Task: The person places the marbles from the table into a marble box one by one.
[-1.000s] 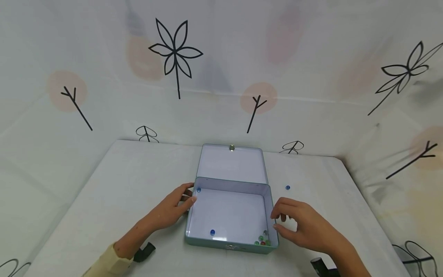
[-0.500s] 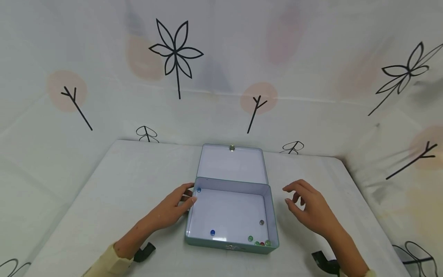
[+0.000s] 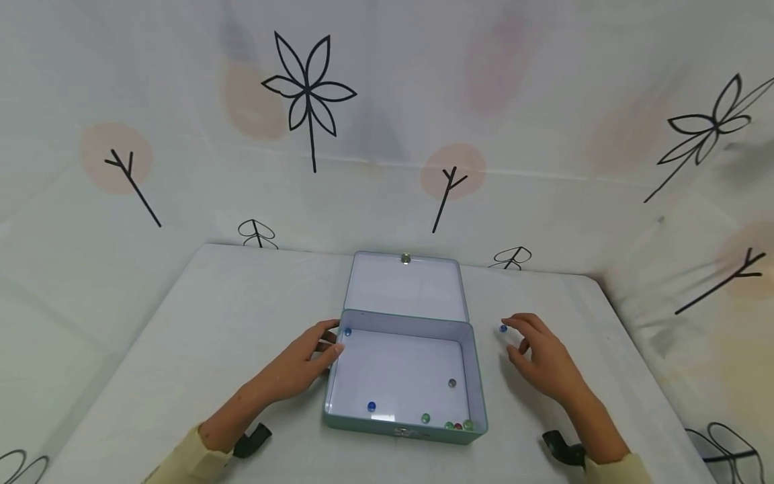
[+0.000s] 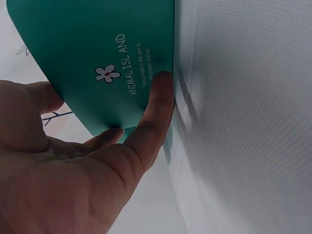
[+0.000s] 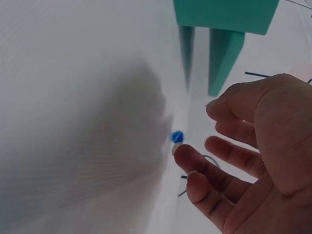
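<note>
A hinged tin box (image 3: 396, 370), pale inside and green outside, lies open on the table. Against its left wall rests my left hand (image 3: 305, 359), the thumb at the rim. The left wrist view shows those fingers (image 4: 161, 87) touching the printed green side. Several glass marbles lie inside: blue (image 3: 371, 407), clear grey (image 3: 452, 383), green (image 3: 426, 418) and red (image 3: 458, 426). Right of the box, a blue marble (image 3: 503, 329) sits on the table. My right hand (image 3: 541, 356) has its index fingertip at this marble, thumb held apart; contact is hard to tell.
The box lid (image 3: 405, 286) leans back behind the tray, with a metal clasp (image 3: 406, 258) at its top edge. A white cloth covers the table (image 3: 242, 302). Behind it hangs a patterned white backdrop (image 3: 387, 134).
My right hand has moved from the box's right rim out to the blue marble on the table. Inside, the grey marble and one green marble have rolled left. My left hand stays put.
</note>
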Motion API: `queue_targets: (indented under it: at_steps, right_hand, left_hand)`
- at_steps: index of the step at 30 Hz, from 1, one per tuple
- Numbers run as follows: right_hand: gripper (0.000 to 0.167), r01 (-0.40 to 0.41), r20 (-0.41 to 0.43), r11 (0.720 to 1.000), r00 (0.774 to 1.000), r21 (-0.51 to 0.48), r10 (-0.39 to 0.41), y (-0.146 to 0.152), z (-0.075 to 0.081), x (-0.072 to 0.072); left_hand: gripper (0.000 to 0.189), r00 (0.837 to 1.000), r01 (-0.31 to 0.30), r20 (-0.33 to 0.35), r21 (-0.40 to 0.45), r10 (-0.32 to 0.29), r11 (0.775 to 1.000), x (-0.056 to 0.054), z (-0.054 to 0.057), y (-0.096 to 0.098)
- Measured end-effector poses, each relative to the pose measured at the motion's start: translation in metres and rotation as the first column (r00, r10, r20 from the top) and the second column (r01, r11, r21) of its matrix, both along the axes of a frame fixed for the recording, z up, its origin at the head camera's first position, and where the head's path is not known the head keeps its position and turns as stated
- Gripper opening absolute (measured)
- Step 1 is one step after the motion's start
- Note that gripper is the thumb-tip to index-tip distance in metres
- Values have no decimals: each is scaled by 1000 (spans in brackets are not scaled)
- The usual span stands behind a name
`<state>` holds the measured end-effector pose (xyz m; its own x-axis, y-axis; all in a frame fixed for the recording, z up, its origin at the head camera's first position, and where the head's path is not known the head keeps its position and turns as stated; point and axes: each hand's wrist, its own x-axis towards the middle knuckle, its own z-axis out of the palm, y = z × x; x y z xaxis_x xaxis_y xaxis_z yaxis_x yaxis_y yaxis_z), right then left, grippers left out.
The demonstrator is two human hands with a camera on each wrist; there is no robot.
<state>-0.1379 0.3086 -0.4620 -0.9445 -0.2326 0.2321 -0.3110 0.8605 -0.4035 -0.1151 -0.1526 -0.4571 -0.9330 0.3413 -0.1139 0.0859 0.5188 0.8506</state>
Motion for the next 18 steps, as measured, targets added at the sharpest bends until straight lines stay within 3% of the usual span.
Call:
queue_targets:
  at_steps: [10,15,18]
  right_hand:
    - [54,24,82,995,996,97,-32,3,-14,-5]
    - [49,30,95,995,995,92,-39,4,-18,-6]
    - [38,36,87,997,995,73,-42,5,-19,-7]
  left_hand:
    - [66,1000,3,6,4,-3,1000,-1,-2,0]
    - [65,1000,5,5,4,-5,1000,-2,-2,0]
    - [65,1000,4,4,5,-4,1000,-2,-3,0]
